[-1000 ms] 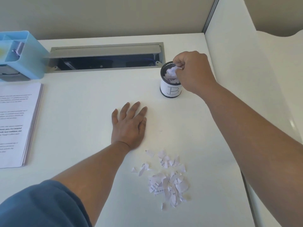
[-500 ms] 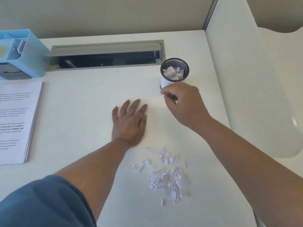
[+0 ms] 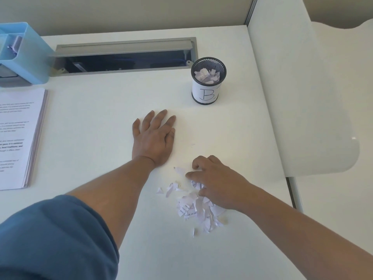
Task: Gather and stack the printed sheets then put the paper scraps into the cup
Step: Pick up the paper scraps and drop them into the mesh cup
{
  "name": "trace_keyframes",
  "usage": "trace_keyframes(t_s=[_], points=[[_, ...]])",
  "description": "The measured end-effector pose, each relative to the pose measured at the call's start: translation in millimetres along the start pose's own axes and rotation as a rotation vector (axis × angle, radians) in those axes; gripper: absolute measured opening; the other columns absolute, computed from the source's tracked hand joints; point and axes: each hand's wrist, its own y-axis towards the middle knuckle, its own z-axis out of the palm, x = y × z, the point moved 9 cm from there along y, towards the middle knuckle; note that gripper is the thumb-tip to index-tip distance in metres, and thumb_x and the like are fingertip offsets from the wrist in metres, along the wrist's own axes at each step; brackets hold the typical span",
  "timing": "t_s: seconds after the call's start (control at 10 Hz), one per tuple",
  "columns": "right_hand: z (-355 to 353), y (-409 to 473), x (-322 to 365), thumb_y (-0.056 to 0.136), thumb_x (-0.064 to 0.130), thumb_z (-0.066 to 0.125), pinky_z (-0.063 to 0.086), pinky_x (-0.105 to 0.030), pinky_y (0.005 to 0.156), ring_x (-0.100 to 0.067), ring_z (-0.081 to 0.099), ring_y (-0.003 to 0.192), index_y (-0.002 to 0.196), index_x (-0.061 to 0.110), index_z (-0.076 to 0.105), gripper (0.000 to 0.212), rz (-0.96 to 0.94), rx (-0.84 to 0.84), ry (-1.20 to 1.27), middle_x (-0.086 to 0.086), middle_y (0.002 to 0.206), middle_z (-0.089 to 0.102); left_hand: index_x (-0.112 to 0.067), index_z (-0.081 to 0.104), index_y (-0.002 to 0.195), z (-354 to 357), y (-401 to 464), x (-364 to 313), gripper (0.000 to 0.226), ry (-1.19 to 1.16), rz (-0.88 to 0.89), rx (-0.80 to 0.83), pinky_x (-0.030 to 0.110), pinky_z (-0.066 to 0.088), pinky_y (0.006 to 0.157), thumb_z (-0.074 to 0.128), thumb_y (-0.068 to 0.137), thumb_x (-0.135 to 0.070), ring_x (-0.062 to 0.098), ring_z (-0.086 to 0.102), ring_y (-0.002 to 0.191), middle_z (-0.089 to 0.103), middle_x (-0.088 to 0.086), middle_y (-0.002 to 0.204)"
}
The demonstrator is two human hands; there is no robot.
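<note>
A black mesh cup (image 3: 205,96) with a white label marked "B" stands at the back right of the white desk (image 3: 101,110) and holds several paper scraps. A pile of torn paper scraps (image 3: 193,207) lies near the front middle. My right hand (image 3: 216,182) is down on the top of that pile, fingers curled over the upper scraps; whether it grips any is hidden. My left hand (image 3: 154,138) rests flat on the desk, fingers straight, just left of the pile. The stack of printed sheets (image 3: 18,138) lies at the left edge.
A light blue desk organiser (image 3: 24,55) stands at the back left. A grey cable tray opening (image 3: 125,57) runs along the back of the desk. A white partition panel (image 3: 298,98) borders the desk on the right.
My right hand left the cup, where it dropped scraps, and came back toward me down onto the scrap pile. My left hand stayed flat in place.
</note>
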Motion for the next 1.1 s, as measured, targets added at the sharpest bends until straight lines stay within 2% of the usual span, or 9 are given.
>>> trace_keyframes(t_s=[0.1, 0.2, 0.3, 0.4, 0.6, 0.7, 0.9, 1.0, 1.1], points=[[0.7, 1.8, -0.7, 0.097, 0.008, 0.057, 0.054, -0.041, 0.08, -0.019, 0.039, 0.106, 0.113, 0.025, 0.063, 0.025, 0.002, -0.056, 0.016, 0.011, 0.114, 0.04, -0.041, 0.037, 0.156, 0.1, -0.1, -0.1, 0.048, 0.005, -0.001, 0.001, 0.052, 0.0, 0.126, 0.027, 0.109, -0.044, 0.022, 0.008, 0.157, 0.022, -0.012, 0.169], [2.8, 2.5, -5.3, 0.098, 0.003, 0.051, 0.054, -0.041, 0.078, -0.019, 0.045, 0.099, 0.109, 0.021, 0.068, 0.028, 0.021, -0.076, 0.036, 0.009, 0.107, 0.048, -0.042, 0.037, 0.156, 0.2, 0.2, 0.4, 0.048, 0.002, -0.001, 0.001, 0.053, 0.0, 0.126, 0.026, 0.109, -0.044, 0.022, 0.008, 0.157, 0.022, -0.012, 0.169], [0.0, 2.1, -4.9, 0.099, 0.005, 0.047, 0.053, -0.041, 0.079, -0.019, 0.048, 0.098, 0.107, 0.017, 0.07, 0.027, 0.024, -0.078, 0.054, 0.007, 0.106, 0.053, -0.041, 0.037, 0.156, 0.1, 0.2, 0.2, 0.048, 0.003, 0.002, -0.003, 0.053, 0.0, 0.126, 0.027, 0.109, -0.044, 0.023, 0.009, 0.157, 0.022, -0.012, 0.169], [-6.0, 2.9, -4.0, 0.097, 0.006, 0.044, 0.05, -0.042, 0.074, -0.022, 0.048, 0.087, 0.089, 0.011, 0.063, 0.021, 0.032, -0.088, 0.05, 0.005, 0.094, 0.051, -0.041, 0.037, 0.156, -0.1, 0.3, 0.6, 0.048, 0.002, 0.004, -0.009, 0.053, 0.001, 0.126, 0.027, 0.109, -0.044, 0.023, 0.01, 0.157, 0.023, -0.011, 0.169], [-19.5, 3.8, -10.8, 0.092, 0.004, 0.045, 0.051, -0.043, 0.075, -0.03, 0.059, 0.085, 0.091, 0.008, 0.065, 0.02, 0.057, -0.14, 0.095, -0.005, 0.095, 0.062, -0.042, 0.036, 0.156, 0.4, 0.2, 0.6, 0.048, 0.008, 0.002, -0.006, 0.052, 0.001, 0.126, 0.026, 0.109, -0.044, 0.023, 0.009, 0.157, 0.023, -0.011, 0.169], [-32.0, 4.2, -14.4, 0.091, 0.004, 0.048, 0.052, -0.041, 0.077, -0.028, 0.061, 0.086, 0.093, 0.011, 0.07, 0.022, 0.082, -0.196, 0.176, -0.004, 0.096, 0.066, -0.041, 0.036, 0.156, 0.0, 0.0, 0.6, 0.049, 0.006, 0.003, -0.008, 0.052, 0.001, 0.126, 0.026, 0.109, -0.044, 0.023, 0.01, 0.157, 0.023, -0.011, 0.169], [-82.9, 3.4, -28.9, 0.088, 0.004, 0.063, 0.054, -0.024, 0.071, -0.005, 0.063, 0.074, 0.087, 0.016, 0.076, 0.017, 0.163, -0.42, 0.499, 0.006, 0.086, 0.071, -0.041, 0.037, 0.156, 0.1, 1.0, 0.5, 0.048, 0.006, 0.005, -0.005, 0.053, 0.001, 0.126, 0.027, 0.108, -0.044, 0.023, 0.01, 0.157, 0.023, -0.01, 0.169], [-126.1, 9.8, -31.4, 0.086, 0.006, 0.069, 0.049, -0.016, 0.064, -0.004, 0.061, 0.065, 0.083, 0.016, 0.076, 0.013, 0.157, -0.553, 0.549, 0.007, 0.077, 0.071, -0.042, 0.037, 0.156, 0.2, 0.8, 0.9, 0.048, 0.0, 0.003, -0.005, 0.052, 0.001, 0.126, 0.028, 0.109, -0.044, 0.023, 0.009, 0.157, 0.023, -0.011, 0.169], [-160.4, 16.8, -33.4, 0.084, 0.007, 0.07, 0.048, -0.013, 0.065, -0.005, 0.062, 0.066, 0.082, 0.016, 0.077, 0.011, 0.13, -0.667, 0.526, 0.005, 0.074, 0.072, -0.042, 0.038, 0.155, -0.5, 0.6, 1.1, 0.048, -0.002, 0.002, -0.005, 0.052, 0.001, 0.125, 0.028, 0.108, -0.044, 0.023, 0.01, 0.157, 0.023, -0.011, 0.169]])
